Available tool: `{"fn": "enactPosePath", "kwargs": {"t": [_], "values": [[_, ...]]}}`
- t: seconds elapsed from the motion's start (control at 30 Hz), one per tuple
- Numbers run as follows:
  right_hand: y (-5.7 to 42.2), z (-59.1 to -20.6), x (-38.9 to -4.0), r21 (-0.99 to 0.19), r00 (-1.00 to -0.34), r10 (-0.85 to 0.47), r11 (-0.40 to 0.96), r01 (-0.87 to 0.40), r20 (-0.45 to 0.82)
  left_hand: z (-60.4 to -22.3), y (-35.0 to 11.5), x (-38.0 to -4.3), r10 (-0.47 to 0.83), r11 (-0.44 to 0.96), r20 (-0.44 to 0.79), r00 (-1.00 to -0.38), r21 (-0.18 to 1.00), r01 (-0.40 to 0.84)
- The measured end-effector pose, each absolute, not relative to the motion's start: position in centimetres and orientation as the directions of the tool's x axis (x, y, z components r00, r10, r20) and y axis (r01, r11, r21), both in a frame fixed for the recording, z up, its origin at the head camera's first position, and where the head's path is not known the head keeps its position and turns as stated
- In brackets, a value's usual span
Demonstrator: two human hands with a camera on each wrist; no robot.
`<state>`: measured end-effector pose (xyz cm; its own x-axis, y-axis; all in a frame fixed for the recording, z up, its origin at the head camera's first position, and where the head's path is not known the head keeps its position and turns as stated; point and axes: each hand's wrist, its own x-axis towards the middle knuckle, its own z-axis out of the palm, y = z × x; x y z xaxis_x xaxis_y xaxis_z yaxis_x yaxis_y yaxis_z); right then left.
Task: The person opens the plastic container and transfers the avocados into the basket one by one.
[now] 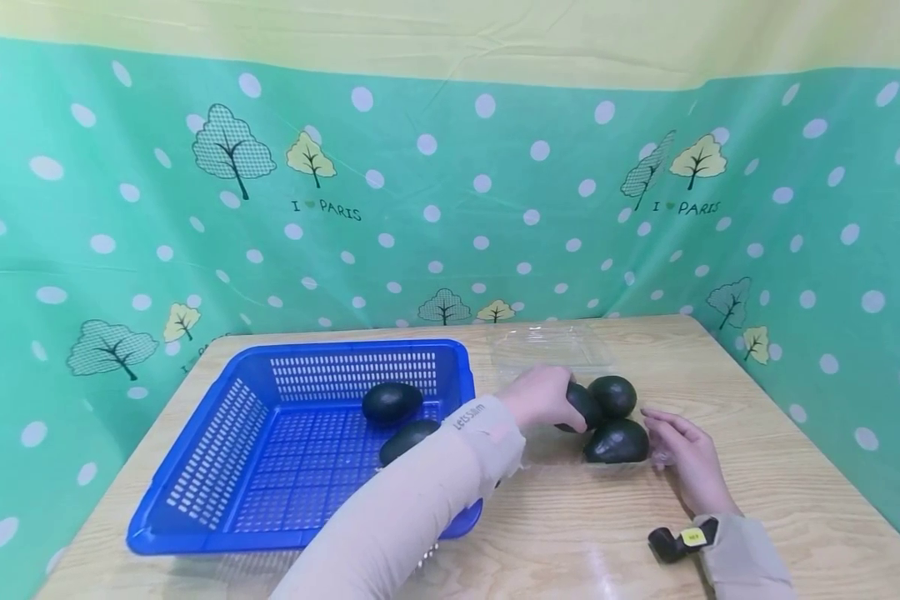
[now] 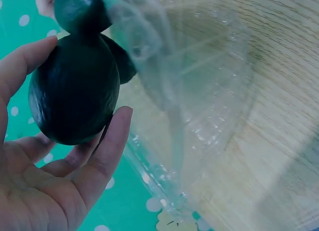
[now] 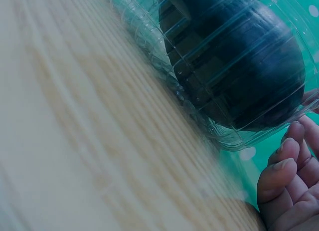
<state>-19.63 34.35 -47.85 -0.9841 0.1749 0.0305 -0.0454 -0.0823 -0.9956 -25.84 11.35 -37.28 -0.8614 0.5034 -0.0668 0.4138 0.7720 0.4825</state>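
Note:
My left hand [image 1: 542, 395] grips a dark avocado [image 2: 75, 91] over the left part of a clear plastic clamshell box [image 3: 232, 141], fingers and thumb spread around its sides. Two more avocados sit in the box, one at the back [image 1: 612, 396] and one at the front [image 1: 617, 441]; the held one is right against them. At the box's right end, my right hand [image 1: 686, 458] pinches the rim, its other fingers curled just outside the wall. The box's clear lid [image 1: 551, 346] lies folded open toward the back.
A blue slotted plastic basket [image 1: 150, 517] stands on the left of the wooden table [image 1: 817, 508]. Inside it lie two avocados, one farther back [image 1: 392, 403] and one [image 1: 407, 439] partly behind my left sleeve. A green dotted curtain [image 1: 480, 208] hangs behind the table and along its sides.

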Motion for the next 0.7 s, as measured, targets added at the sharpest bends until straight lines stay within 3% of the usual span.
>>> {"fn": "enactPosePath", "kwargs": {"t": [0.7], "values": [[34.2,-48.1,-19.7,-0.995,-0.983,0.178,-0.080,-0.051,0.036,-34.5,10.9,-24.7,0.541,0.676,0.003,-0.841,0.593,0.437]]}}
